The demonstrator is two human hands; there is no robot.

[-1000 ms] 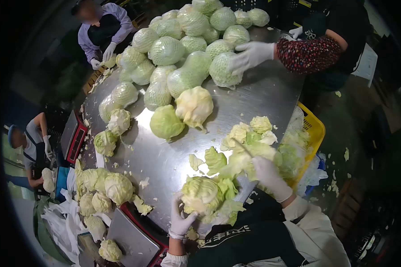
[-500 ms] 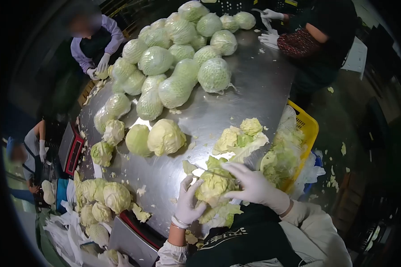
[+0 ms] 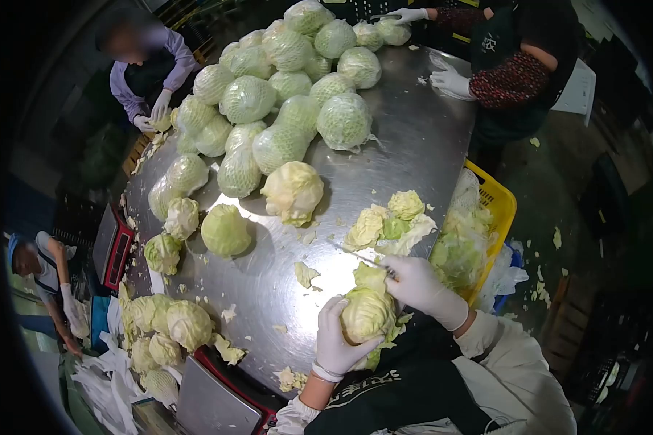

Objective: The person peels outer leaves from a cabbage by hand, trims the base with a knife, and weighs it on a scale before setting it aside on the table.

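Note:
My gloved left hand (image 3: pixel 341 339) is wrapped round the near left side of a pale green cabbage (image 3: pixel 368 313), held above the table's near edge in front of my apron. Loose outer leaves hang at its right and lower sides. In my right hand (image 3: pixel 422 290), also gloved, is a knife (image 3: pixel 366 258); its thin blade points up and left over the table, beyond the cabbage. Part of the handle is hidden in the fist. Trimmed cabbage leaves (image 3: pixel 390 226) lie in a pile just past the knife.
Net-wrapped cabbages (image 3: pixel 283 145) are heaped on the metal table (image 3: pixel 413 116). Bare cabbages (image 3: pixel 226 230) sit nearer. A yellow basket (image 3: pixel 502 210) of leaves stands at right. Scales (image 3: pixel 218 399) and more cabbages (image 3: pixel 189 325) are at lower left. Co-workers (image 3: pixel 149 72) stand around the table.
The cabbage in my hands has turned, and my left hand has moved right, closer round it. The knife now shows clear of the cabbage. A co-worker's hand at upper right has reached to a wrapped cabbage.

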